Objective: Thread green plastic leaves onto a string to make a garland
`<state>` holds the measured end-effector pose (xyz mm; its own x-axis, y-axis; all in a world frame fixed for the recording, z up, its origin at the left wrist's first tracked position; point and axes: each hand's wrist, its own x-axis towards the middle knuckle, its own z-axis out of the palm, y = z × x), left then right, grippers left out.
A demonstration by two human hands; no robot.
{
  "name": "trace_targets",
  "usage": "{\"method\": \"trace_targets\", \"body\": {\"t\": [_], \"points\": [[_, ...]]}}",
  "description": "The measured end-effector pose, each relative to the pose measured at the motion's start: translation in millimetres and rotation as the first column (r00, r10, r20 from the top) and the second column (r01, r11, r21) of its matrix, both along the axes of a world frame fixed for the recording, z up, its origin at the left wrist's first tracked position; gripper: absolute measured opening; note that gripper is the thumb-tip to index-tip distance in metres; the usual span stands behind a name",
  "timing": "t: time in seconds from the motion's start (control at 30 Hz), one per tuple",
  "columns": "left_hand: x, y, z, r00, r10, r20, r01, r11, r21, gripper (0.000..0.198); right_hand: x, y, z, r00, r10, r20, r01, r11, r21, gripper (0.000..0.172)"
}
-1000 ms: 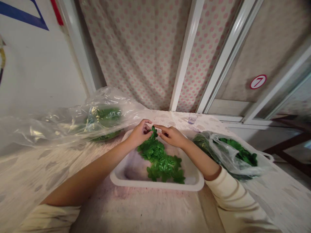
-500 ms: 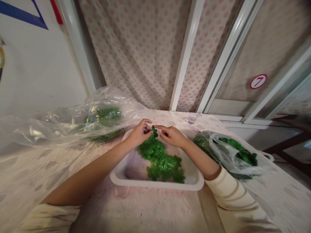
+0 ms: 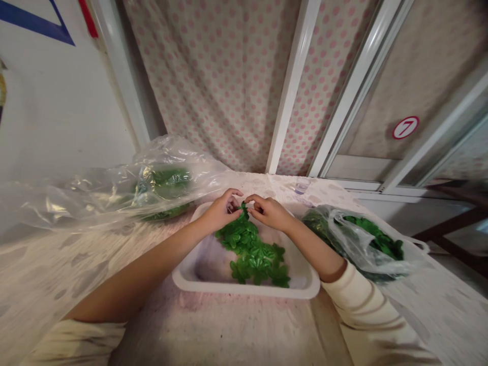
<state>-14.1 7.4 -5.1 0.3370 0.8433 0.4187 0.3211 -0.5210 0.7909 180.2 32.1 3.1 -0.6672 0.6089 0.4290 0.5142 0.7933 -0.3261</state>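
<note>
1. Our left hand [image 3: 219,213] and right hand [image 3: 271,213] come together over the far end of the white tray [image 3: 244,292]. The fingertips of both are pinched on one green leaf [image 3: 243,209] held between them. The two hands almost touch, thumbs and forefingers closed and the other fingers curled.
2. We judge this to be fine finger work on that one leaf. A light grip at the very tips serves best, close to the middle of the leaf, where it is least likely to tear or crease. Each hand should pull evenly against the other, and the leaf should be lifted just clear of the rest so nothing below snags on it.
3. We cannot tell whether the fingers hold a single leaf or a few stuck together, because the piece is small and partly hidden.
4. The leaf sits right between the two sets of fingertips, just above the top of the leaf pile [image 3: 253,252]. The pile runs from under the hands toward the near right part of the tray.
5. A clear bag [image 3: 114,195] with more green inside lies beyond our left wrist. A second bag [image 3: 360,244] sits just beside the tray, near our right forearm. Both rest on the table [image 3: 229,333].
</note>
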Motion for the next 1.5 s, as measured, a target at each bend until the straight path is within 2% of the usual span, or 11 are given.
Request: {"method": "trace_targets", "body": {"t": [0.5, 0.87, 1.1, 1.5], "points": [[0.7, -3.8, 2.9, 0.994, -0.053, -0.097, 0.053, 0.999, 0.002, 0.034, -0.5, 1.9, -1.9, 1.0, -0.006, -0.018, 0.006, 1.0, 0.018, 0.008], [0.6, -4.1, 3.4, 0.989, -0.086, -0.122, 0.086, 0.996, -0.005, 0.034, -0.5, 2.6, -2.2, 1.0, -0.02, -0.019, 0.02, 1.0, -0.01, 0.009], [-0.9, -0.1, 0.4, 0.988, -0.054, -0.142, 0.058, 0.998, 0.026, 0.02, -0.1, 3.3, -1.8, 1.0, -0.004, -0.027, 0.003, 1.0, -0.026, 0.008], [0.0, 1.1, 1.2, 0.987, -0.036, -0.155, 0.037, 0.999, 0.003, 0.019, -0.1, 1.9, -2.0, 0.998, 0.054, -0.03, -0.055, 0.998, -0.036, 0.013]]}}
